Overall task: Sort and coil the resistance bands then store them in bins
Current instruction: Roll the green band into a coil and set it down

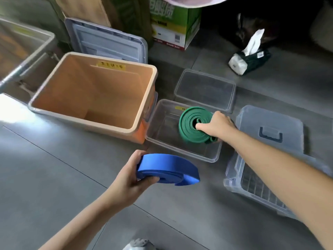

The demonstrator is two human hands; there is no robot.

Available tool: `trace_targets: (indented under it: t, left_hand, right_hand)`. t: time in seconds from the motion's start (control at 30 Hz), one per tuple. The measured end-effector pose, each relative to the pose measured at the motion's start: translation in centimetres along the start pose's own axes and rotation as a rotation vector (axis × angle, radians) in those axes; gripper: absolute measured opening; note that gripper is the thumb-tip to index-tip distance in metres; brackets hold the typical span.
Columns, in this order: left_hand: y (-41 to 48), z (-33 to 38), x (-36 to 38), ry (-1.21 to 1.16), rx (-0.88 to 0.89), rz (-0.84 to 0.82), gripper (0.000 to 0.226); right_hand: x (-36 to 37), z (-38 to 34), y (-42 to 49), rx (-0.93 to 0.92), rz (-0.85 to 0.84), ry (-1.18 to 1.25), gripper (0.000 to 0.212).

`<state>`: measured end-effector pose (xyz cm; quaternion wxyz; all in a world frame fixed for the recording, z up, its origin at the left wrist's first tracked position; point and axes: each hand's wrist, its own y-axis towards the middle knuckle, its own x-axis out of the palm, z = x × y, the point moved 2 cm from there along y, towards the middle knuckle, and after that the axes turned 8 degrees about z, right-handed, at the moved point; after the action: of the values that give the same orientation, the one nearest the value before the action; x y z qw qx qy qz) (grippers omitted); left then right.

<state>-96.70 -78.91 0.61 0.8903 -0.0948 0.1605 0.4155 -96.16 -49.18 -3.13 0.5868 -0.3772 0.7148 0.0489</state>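
Right hand (218,125) fingers (201,126) grasping green coil (188,129), left hand (128,177) fingers (137,156) grasping blue coil (171,165)

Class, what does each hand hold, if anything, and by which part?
The left hand grips the blue coiled band by its left rim. The right hand holds the green coiled band at its right side, finger in the centre hole.

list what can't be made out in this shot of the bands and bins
Head view:
Yellow label on the orange bin: writing too blurred to read.
Label on the small clear bin: partly covered by the green band.
Right hand: its fingers behind the coil are hidden.
Grey bin: cut off by the left edge.
Whether the green band touches the bin floor: cannot tell.
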Motion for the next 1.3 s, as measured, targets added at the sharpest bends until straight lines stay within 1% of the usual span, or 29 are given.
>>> trace_targets:
  t: [0.07, 0.17, 0.23, 0.27, 0.33, 0.37, 0.4, 0.43, 0.47, 0.5, 0.57, 0.6, 0.63, 0.7, 0.73, 0.77, 0.87, 0.9, 1.0, 1.07, 1.13, 1.2, 1.23, 1.3]
  left_hand:
    - [-0.1, -0.8, 0.2, -0.028, -0.009, 0.031, 0.034]
    - [0.1, -1.5, 0.3, -0.041, -0.022, 0.075, 0.034]
    - [0.3, -1.5, 0.5, -0.047, -0.029, 0.087, 0.036]
    - [0.5, -1.3, 0.6, -0.047, -0.025, 0.089, 0.036]
    - [1.0, -1.0, 0.8, -0.043, -0.01, 0.081, 0.035]
    - [1.2, -0.8, 0.9, -0.04, -0.004, 0.071, 0.034]
    - [1.5, -0.6, 1.0, -0.039, 0.005, 0.06, 0.033]
    - [1.8, -0.3, 1.1, -0.04, 0.017, 0.05, 0.033]
    - [2.1, 0.1, 1.3, -0.041, 0.031, 0.04, 0.035]
    - [2.4, 0.6, 1.4, -0.041, 0.042, 0.031, 0.036]
    - [3.1, 2.1, 1.9, -0.047, 0.063, 0.015, 0.034]
    - [3.6, 2.9, 2.3, -0.057, 0.07, 0.009, 0.033]
    - [4.2, 3.8, 2.6, -0.073, 0.072, 0.003, 0.034]
    - [5.5, 5.8, 3.5, -0.097, 0.075, -0.019, 0.036]
    - [6.1, 6.7, 4.0, -0.113, 0.076, -0.031, 0.036]
    - [6.6, 7.6, 4.7, -0.15, 0.066, -0.04, 0.037]
    - [7.9, 9.9, 7.9, -0.299, -0.028, -0.057, 0.042]
    - [8.3, 10.6, 9.3, -0.348, -0.062, -0.071, 0.041]
    - [9.4, 12.4, 13.9, -0.537, -0.204, -0.142, 0.032]
    - [9.7, 13.0, 17.0, -0.645, -0.333, -0.218, 0.036]
    - [9.3, 13.1, 20.0, -0.703, -0.467, -0.297, 0.035]
    - [8.6, 12.7, 22.8, -0.705, -0.558, -0.356, 0.025]
    - [8.4, 12.4, 24.1, -0.681, -0.604, -0.362, 0.025]
    - [8.5, 11.5, 26.0, -0.555, -0.677, -0.345, 0.037]
  right_hand:
    - [2.1, -0.9, 0.8, 0.06, -0.02, 0.045, 0.075]
    - [4.9, -1.7, 1.4, 0.141, -0.093, 0.095, 0.088]
    - [6.1, -1.4, 1.4, 0.165, -0.12, 0.074, 0.092]
    - [6.4, -1.2, 1.2, 0.157, -0.124, 0.02, 0.091]
    - [5.6, -1.2, 0.6, 0.055, -0.129, -0.233, 0.087]
    - [4.6, -1.4, 0.1, -0.036, -0.13, -0.371, 0.085]
    - [3.2, -1.8, -0.5, -0.146, -0.103, -0.428, 0.082]
    - [1.8, -2.1, -1.0, -0.268, -0.068, -0.382, 0.077]
    - [0.4, -2.3, -1.6, -0.374, -0.058, -0.233, 0.071]
    - [-1.2, -2.2, -2.6, -0.438, -0.095, 0.006, 0.065]
    - [-4.2, -1.1, -5.7, -0.478, -0.246, 0.547, 0.057]
    - [-5.3, 0.0, -7.3, -0.486, -0.319, 0.719, 0.052]
    - [-6.2, 1.1, -8.8, -0.505, -0.363, 0.806, 0.047]
    - [-7.2, 3.4, -11.3, -0.546, -0.356, 0.87, 0.039]
    - [-7.3, 4.7, -12.0, -0.546, -0.32, 0.882, 0.033]
    - [-7.4, 5.8, -12.3, -0.535, -0.276, 0.91, 0.033]
    - [-7.2, 8.7, -12.4, -0.46, -0.084, 1.04, 0.061]
    - [-7.5, 9.5, -12.3, -0.419, -0.019, 1.097, 0.063]
    - [-8.9, 12.4, -11.9, -0.297, 0.147, 1.247, 0.054]
    - [-9.6, 14.7, -11.9, -0.241, 0.245, 1.262, 0.046]
    - [-9.4, 16.9, -12.1, -0.193, 0.267, 1.304, 0.038]
    - [-8.7, 18.7, -12.1, -0.11, 0.239, 1.375, 0.035]
    - [-8.5, 19.5, -12.0, -0.058, 0.242, 1.377, 0.033]
    - [-7.9, 21.0, -11.3, 0.034, 0.251, 1.349, 0.028]
